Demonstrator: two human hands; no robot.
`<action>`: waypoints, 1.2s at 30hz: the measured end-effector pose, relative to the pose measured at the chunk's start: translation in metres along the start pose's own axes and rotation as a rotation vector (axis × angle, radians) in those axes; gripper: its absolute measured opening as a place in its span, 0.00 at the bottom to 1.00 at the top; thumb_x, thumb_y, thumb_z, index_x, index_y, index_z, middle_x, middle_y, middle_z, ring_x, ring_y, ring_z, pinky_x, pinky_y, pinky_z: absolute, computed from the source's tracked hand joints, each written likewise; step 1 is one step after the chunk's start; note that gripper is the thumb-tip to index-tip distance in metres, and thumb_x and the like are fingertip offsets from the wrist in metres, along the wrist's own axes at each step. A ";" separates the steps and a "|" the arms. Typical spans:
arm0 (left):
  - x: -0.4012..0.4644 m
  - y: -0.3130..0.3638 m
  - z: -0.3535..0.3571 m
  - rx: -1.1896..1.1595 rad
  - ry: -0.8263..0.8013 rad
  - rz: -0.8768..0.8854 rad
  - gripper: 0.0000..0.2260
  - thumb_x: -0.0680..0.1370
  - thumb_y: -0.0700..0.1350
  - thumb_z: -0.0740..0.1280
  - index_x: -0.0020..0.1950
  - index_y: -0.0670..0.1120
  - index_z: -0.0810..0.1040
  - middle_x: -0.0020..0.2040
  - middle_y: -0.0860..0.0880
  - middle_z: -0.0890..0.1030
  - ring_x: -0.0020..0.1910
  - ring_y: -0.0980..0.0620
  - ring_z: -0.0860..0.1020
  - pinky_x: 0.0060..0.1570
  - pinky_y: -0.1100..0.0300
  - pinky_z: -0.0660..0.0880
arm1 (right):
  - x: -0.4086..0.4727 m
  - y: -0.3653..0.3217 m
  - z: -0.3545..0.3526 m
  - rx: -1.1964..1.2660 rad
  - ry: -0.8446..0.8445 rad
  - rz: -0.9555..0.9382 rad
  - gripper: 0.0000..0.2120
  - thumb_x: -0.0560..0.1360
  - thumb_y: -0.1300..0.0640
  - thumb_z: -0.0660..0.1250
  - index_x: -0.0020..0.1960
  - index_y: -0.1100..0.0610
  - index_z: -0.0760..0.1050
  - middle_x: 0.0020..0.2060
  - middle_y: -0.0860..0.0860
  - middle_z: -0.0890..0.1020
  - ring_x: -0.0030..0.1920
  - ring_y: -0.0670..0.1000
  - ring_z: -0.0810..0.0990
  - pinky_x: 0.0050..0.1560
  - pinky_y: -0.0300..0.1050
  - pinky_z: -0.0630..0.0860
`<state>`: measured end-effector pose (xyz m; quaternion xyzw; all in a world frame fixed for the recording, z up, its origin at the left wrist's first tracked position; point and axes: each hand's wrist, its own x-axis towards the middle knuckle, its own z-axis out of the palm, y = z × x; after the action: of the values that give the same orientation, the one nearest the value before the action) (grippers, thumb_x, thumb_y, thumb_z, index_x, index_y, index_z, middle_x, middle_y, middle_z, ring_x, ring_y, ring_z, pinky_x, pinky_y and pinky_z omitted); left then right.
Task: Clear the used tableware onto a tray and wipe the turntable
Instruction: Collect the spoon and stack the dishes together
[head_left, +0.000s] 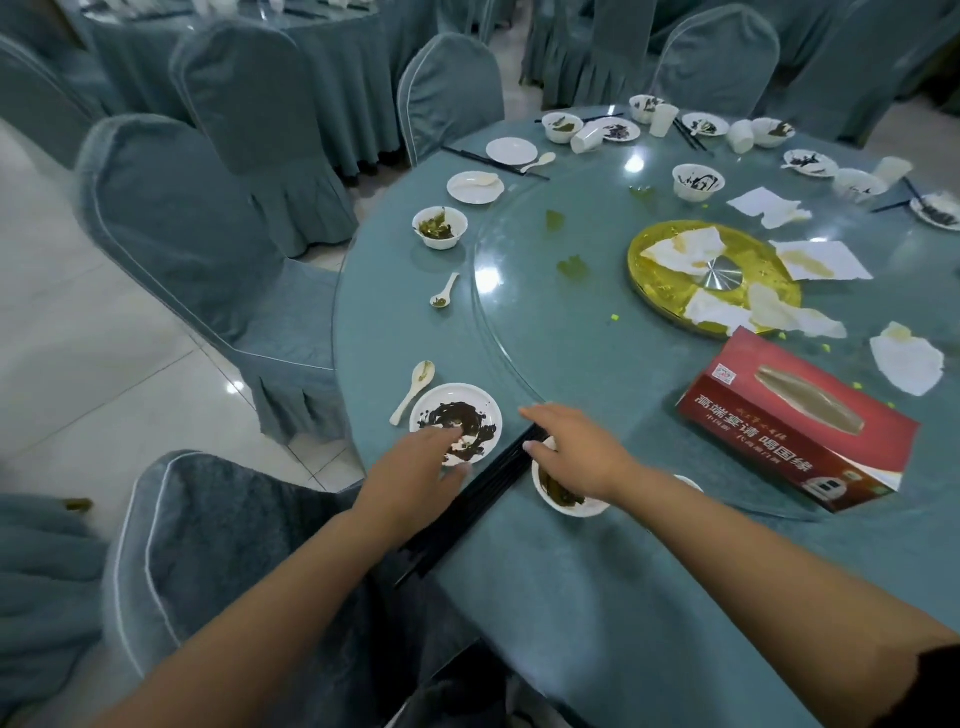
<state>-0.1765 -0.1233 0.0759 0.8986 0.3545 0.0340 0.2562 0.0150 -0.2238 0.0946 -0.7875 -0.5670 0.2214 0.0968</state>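
Both hands are out over the near edge of the round tabletop (597, 571). The left hand (415, 470) reaches to a small white plate (456, 423) smeared with dark sauce; its fingers lie fairly straight, fingertips touching the plate's near part, thumb at the rim, the grip loose and not closed round anything. A white spoon (413, 389) lies just left of that plate.

The right hand (576, 449) hovers over a white bowl (566, 493) holding greenish leftovers. Its forefinger points out straight, the thumb is tucked down by the bowl's rim and by the top end of a bundle of black chopsticks (467, 506). Whether it actually grips bowl or chopsticks I cannot tell. The chopsticks lie slanted between plate and bowl, their lower ends sticking out past the tabletop's edge.

The glass turntable (571, 332) sits beyond the hands, spotted with green scraps. On it lie a red tissue box (795, 421), crumpled stained napkins (826, 260) and a gold disc (660, 270) at the centre. More used bowls, plates, spoons and paper cups ring the far rim of the tabletop, among them a bowl of greens (440, 226) and a second spoon (445, 292) on the left side. Chairs (208, 249) in blue-grey covers stand around.
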 end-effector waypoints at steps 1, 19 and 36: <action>-0.006 0.005 -0.009 0.015 0.026 0.016 0.22 0.79 0.52 0.63 0.73 0.48 0.67 0.71 0.50 0.71 0.69 0.51 0.67 0.68 0.57 0.63 | -0.006 -0.007 -0.007 0.000 0.011 -0.030 0.23 0.80 0.53 0.60 0.74 0.54 0.63 0.72 0.51 0.67 0.73 0.51 0.62 0.68 0.38 0.55; -0.156 0.061 -0.159 0.168 0.322 0.054 0.27 0.79 0.55 0.63 0.75 0.49 0.63 0.73 0.53 0.67 0.71 0.53 0.64 0.68 0.60 0.60 | -0.111 -0.153 -0.100 -0.058 0.200 -0.402 0.26 0.79 0.48 0.62 0.75 0.50 0.61 0.73 0.47 0.65 0.73 0.47 0.60 0.71 0.41 0.56; -0.242 -0.145 -0.299 0.252 0.383 -0.001 0.29 0.79 0.58 0.61 0.77 0.50 0.58 0.75 0.52 0.62 0.74 0.54 0.59 0.71 0.59 0.59 | -0.042 -0.403 -0.042 -0.110 0.216 -0.526 0.27 0.78 0.47 0.62 0.75 0.50 0.60 0.72 0.48 0.66 0.72 0.48 0.62 0.71 0.43 0.58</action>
<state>-0.5193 -0.0616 0.2935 0.9005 0.3984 0.1593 0.0701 -0.3191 -0.1222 0.3045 -0.6364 -0.7493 0.0724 0.1681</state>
